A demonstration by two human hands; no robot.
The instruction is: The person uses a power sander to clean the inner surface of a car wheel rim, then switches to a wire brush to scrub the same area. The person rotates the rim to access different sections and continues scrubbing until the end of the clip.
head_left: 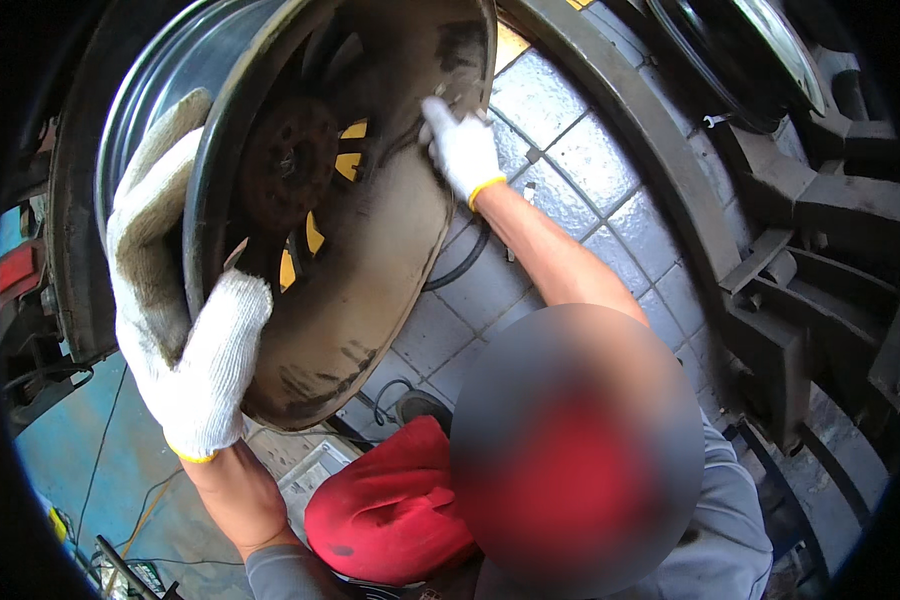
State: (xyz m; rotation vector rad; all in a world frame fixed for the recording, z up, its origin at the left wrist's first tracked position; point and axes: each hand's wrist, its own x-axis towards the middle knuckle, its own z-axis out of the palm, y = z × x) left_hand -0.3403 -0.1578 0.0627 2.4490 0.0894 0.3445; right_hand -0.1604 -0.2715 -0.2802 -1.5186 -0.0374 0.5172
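A dusty, brown-stained wheel rim (375, 255) stands tilted on the left, its dirty inner barrel and rusty hub facing me. My left hand (195, 350), in a white knit glove with a yellow cuff, is closed on the rim's near edge. Its thumb lies on the inner side and its fingers reach round the outside. My right hand (462, 150), gloved the same way, is at the far right part of the inner barrel with its fingers curled. Something small and greyish-brown shows at those fingertips, but I cannot make out what it is.
Dark metal beams (650, 150) run along the right over grey floor tiles (595, 165). Another wheel (740, 60) lies at the upper right beside a small wrench (716, 120). A black hose (460, 268) passes behind the rim. Cables cross the blue floor (80, 440) at lower left.
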